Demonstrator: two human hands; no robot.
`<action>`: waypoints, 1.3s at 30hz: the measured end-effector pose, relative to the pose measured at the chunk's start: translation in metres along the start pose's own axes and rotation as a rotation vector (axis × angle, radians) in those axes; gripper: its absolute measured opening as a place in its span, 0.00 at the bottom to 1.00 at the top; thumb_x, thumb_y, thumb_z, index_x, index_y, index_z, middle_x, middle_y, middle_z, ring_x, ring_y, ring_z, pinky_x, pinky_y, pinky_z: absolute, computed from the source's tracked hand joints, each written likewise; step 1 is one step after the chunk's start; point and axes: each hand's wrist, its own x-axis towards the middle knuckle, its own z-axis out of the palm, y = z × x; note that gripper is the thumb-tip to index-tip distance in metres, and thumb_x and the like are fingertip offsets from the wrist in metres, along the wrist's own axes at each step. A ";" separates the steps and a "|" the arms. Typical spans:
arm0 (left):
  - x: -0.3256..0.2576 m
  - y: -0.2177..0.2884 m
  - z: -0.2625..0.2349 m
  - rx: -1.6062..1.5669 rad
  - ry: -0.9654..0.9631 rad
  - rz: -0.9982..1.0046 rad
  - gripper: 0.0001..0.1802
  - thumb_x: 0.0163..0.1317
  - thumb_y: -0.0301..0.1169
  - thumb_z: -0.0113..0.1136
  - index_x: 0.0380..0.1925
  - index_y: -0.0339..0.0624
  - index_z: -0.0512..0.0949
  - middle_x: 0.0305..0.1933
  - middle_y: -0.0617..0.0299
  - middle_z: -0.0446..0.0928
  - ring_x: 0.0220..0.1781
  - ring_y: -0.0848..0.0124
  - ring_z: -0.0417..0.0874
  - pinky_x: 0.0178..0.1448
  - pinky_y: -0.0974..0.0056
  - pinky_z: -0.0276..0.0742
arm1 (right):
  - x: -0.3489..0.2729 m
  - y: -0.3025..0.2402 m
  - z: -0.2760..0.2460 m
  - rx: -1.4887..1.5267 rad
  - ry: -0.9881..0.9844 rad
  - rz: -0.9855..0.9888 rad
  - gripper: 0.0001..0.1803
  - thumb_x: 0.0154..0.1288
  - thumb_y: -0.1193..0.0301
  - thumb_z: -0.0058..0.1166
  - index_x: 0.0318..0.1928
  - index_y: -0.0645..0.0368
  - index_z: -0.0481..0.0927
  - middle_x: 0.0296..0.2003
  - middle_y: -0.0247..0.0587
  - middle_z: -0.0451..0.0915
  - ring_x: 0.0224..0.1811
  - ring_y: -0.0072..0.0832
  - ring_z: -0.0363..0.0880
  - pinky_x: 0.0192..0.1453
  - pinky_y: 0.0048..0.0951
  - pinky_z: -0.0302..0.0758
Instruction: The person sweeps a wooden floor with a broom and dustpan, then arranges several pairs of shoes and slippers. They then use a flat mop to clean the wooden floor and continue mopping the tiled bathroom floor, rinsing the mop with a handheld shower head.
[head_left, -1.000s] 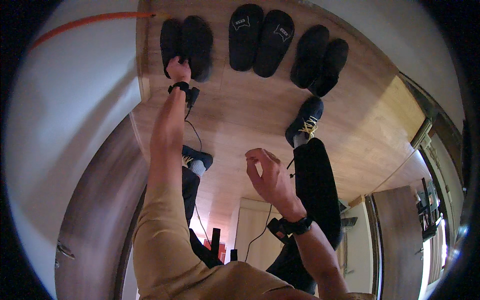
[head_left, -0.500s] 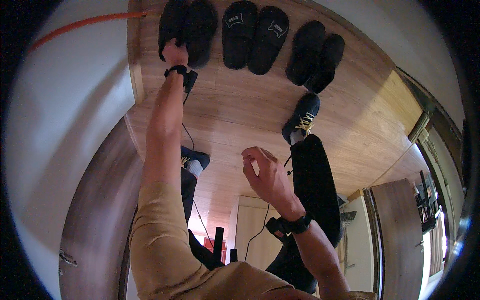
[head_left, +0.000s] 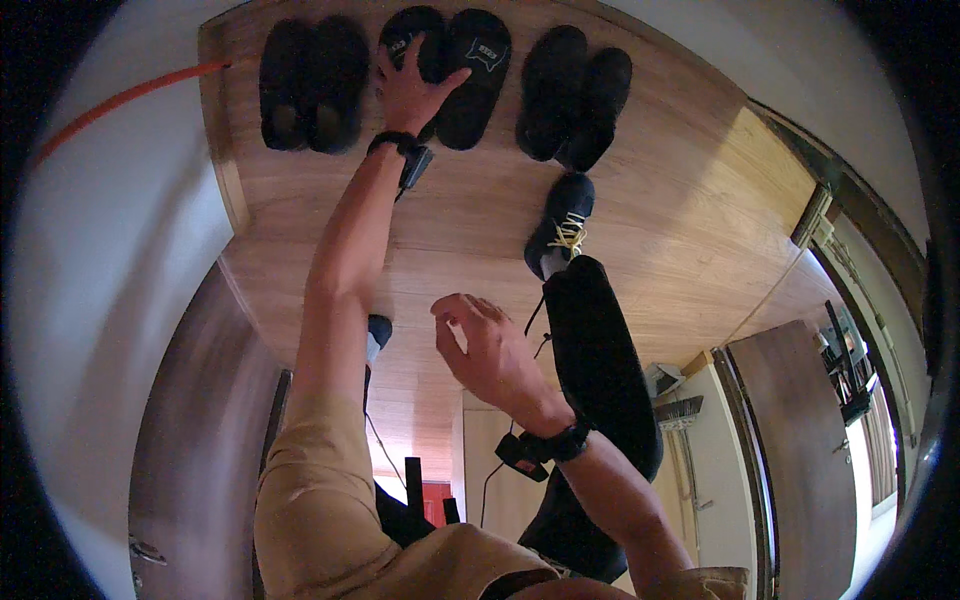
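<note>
Three pairs of dark footwear stand in a row on the wood-look floor at the far side. My left hand (head_left: 408, 97) reaches over the left slipper (head_left: 415, 30) of the middle pair, its fingers spread on or just above the upper; contact is hard to tell. Beside it stands that pair's right slipper (head_left: 473, 95), with a white print. The left-hand pair of slippers (head_left: 338, 85) sits by the wall. At the right is another dark pair (head_left: 553, 95). Nearer me, my right hand (head_left: 490, 360) hangs empty in the air, fingers loosely curled and thumb apart.
My shod foot (head_left: 562, 225) with yellow laces stands below the right pair. An orange tube (head_left: 135, 105) runs along the left wall. Dark wood doors (head_left: 200, 430) flank both sides, and a brush (head_left: 680, 410) is at the right. Black wristbands (head_left: 400, 145) with a cable circle my wrists.
My left hand has left the left-hand pair and moved right to the middle pair, its fingers now spread. The view has shifted, and the left-hand slippers sit evenly side by side.
</note>
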 end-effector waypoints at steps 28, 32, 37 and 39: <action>-0.043 -0.165 -0.158 0.352 -0.284 0.143 0.42 0.57 0.56 0.72 0.62 0.42 0.68 0.67 0.41 0.72 0.65 0.44 0.74 0.70 0.46 0.68 | -0.021 0.013 -0.006 0.045 0.019 -0.073 0.07 0.67 0.76 0.55 0.44 0.63 0.78 0.38 0.52 0.84 0.42 0.50 0.83 0.49 0.46 0.79; -0.050 -0.176 -0.168 0.425 -0.340 0.126 0.42 0.58 0.54 0.72 0.63 0.42 0.65 0.60 0.42 0.79 0.63 0.44 0.78 0.71 0.47 0.68 | -0.021 0.012 -0.002 0.063 0.019 -0.068 0.07 0.67 0.76 0.54 0.44 0.63 0.78 0.38 0.53 0.84 0.42 0.51 0.83 0.48 0.47 0.78; -0.062 -0.188 -0.161 0.380 -0.305 0.085 0.40 0.58 0.50 0.73 0.62 0.42 0.65 0.60 0.44 0.79 0.60 0.46 0.80 0.68 0.49 0.73 | -0.024 0.019 0.005 0.036 -0.024 -0.075 0.07 0.68 0.75 0.53 0.45 0.63 0.78 0.37 0.53 0.84 0.42 0.51 0.83 0.48 0.48 0.78; -0.066 -0.189 -0.156 0.361 -0.290 0.072 0.38 0.58 0.48 0.73 0.62 0.43 0.67 0.60 0.45 0.79 0.59 0.47 0.80 0.67 0.49 0.73 | -0.026 0.022 0.008 0.033 -0.012 -0.073 0.07 0.68 0.75 0.53 0.44 0.63 0.78 0.37 0.53 0.83 0.42 0.52 0.83 0.48 0.48 0.78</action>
